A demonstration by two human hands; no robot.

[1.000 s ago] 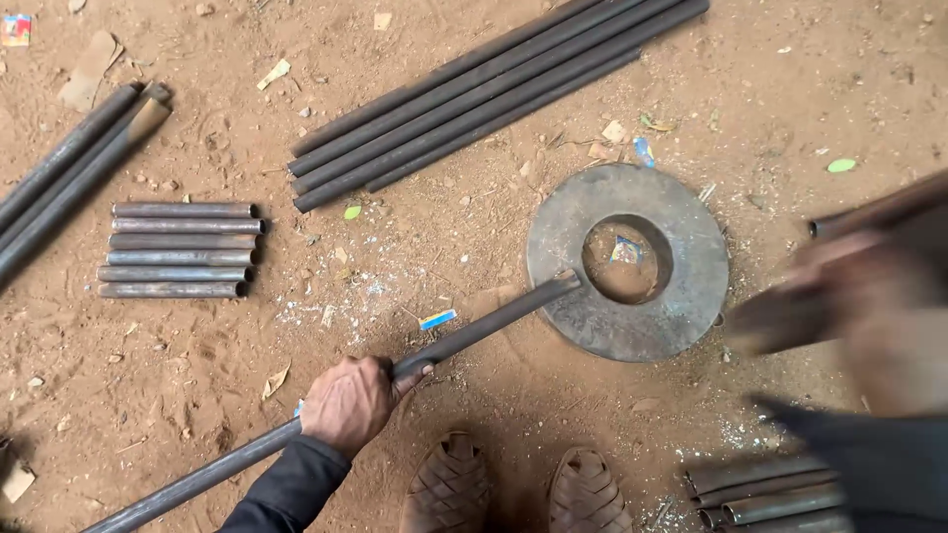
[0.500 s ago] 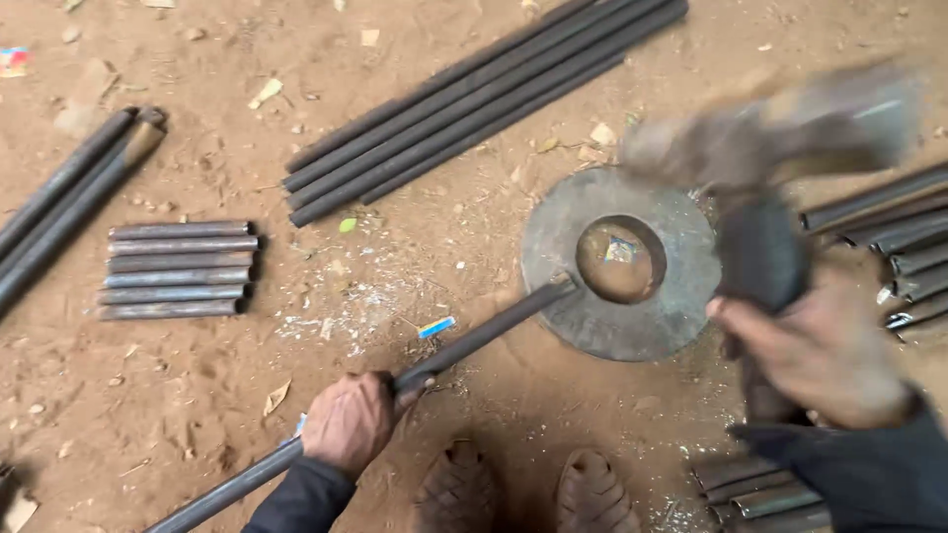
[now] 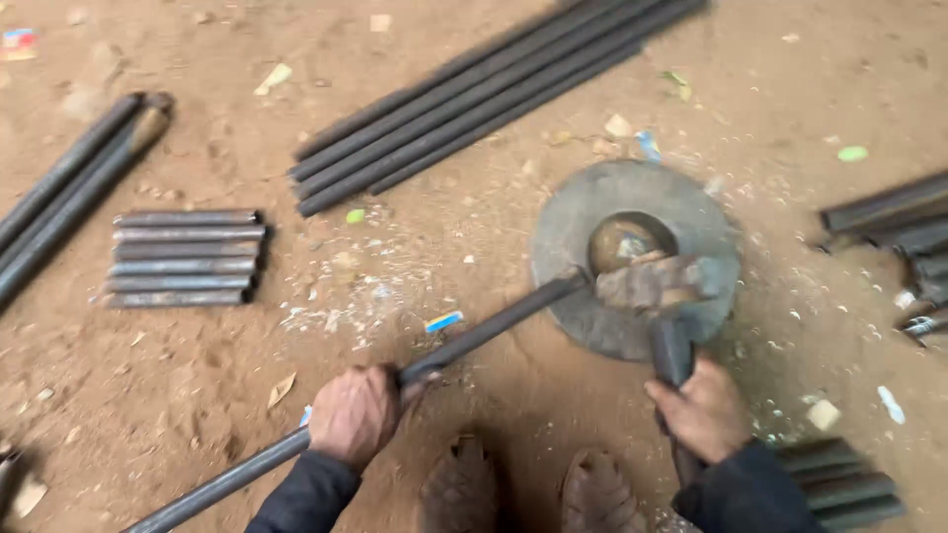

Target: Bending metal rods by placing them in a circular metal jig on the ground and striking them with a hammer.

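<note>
Rod (image 3: 494, 331) wrapped tight in left hand (image 3: 354, 415) grip; right hand (image 3: 703, 410) grip closed round hammer (image 3: 660, 296) handle.

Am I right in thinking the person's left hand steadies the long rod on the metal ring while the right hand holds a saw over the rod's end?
Not quite: the head view shows a hammer, not a saw, in the right hand. The rest stands: the left hand grips the long rod, whose end rests on the metal ring.
</note>
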